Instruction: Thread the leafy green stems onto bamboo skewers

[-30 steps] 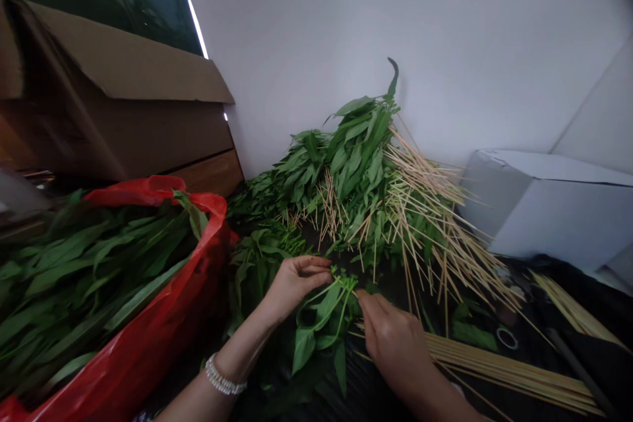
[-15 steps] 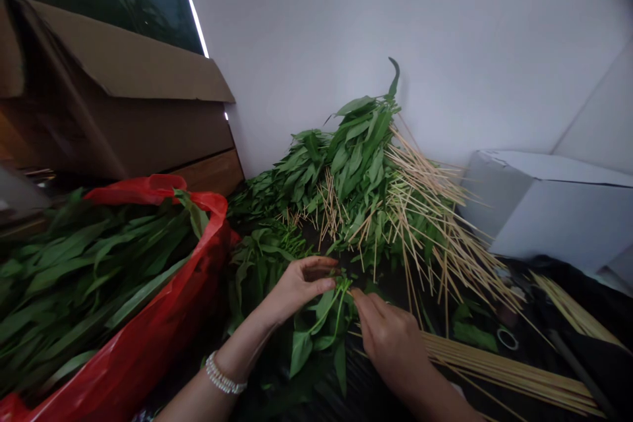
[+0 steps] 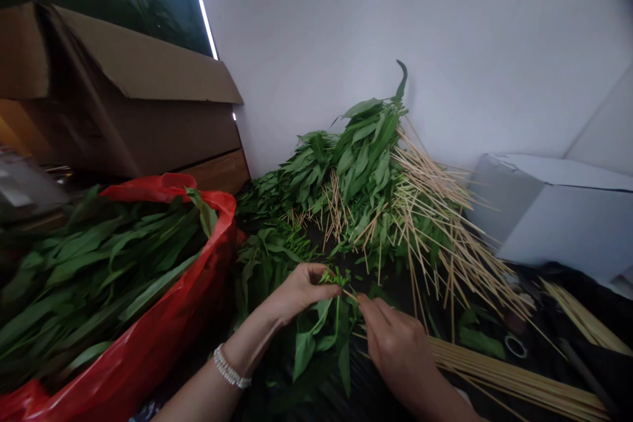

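My left hand (image 3: 301, 291) pinches a small bunch of leafy green stems (image 3: 305, 346) near its cut ends, and the leaves hang down below my thumb. Between the fingertips of my right hand (image 3: 398, 341) is a thin bamboo skewer (image 3: 350, 295), its front end right at the stems beside my left thumb. Whether the skewer passes through the stems is hidden by the fingers. Just behind my left hand lie more loose leafy stems (image 3: 270, 254) on the dark surface.
A red plastic bag (image 3: 198, 290) full of leafy stems stands at left, below an open cardboard box (image 3: 163, 72). Skewered bunches (image 3: 363, 145) pile against the white wall. Bare skewers (image 3: 519, 372), a tape roll (image 3: 515, 346) and a white box (image 3: 558, 217) are at right.
My left fingers have closed more tightly on the stem ends. The skewer in my right hand now shows beside them. The whole scene has shifted slightly rightward in view.
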`<state>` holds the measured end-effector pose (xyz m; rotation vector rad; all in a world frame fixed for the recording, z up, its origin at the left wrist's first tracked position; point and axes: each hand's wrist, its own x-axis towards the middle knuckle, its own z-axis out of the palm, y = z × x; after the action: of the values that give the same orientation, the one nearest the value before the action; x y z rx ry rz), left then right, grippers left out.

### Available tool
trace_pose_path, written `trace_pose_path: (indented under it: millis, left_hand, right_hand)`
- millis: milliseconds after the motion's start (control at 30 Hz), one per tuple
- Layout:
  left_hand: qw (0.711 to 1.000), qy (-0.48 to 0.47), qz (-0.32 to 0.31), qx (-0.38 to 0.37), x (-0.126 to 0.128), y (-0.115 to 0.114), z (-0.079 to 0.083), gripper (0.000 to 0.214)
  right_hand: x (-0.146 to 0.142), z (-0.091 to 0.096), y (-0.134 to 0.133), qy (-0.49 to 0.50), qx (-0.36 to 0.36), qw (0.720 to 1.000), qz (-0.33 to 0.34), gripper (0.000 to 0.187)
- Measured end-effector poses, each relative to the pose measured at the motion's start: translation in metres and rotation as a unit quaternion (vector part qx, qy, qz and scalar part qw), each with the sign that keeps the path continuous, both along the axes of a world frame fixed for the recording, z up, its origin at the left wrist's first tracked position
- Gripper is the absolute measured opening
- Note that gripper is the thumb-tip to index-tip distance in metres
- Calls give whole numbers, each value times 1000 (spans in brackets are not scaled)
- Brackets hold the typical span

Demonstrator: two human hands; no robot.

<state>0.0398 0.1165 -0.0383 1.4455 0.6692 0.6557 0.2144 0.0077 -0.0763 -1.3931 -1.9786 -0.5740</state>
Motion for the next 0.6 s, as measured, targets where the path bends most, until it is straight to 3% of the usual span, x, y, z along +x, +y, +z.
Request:
trace_pose_path:
  millis: [233, 367, 600]
  left_hand:
    - [1000, 17, -9, 11, 3, -4, -3, 25]
    - [999, -18, -33, -8, -2, 3, 2, 39]
    - [998, -20, 52, -40, -4, 8, 0, 28]
  right_hand:
    - [-3, 1, 0, -4, -13, 1000, 7, 33]
    - [2, 2, 1, 5, -9, 1000, 0, 31]
    - [2, 2, 0, 14, -5, 1000, -4, 31]
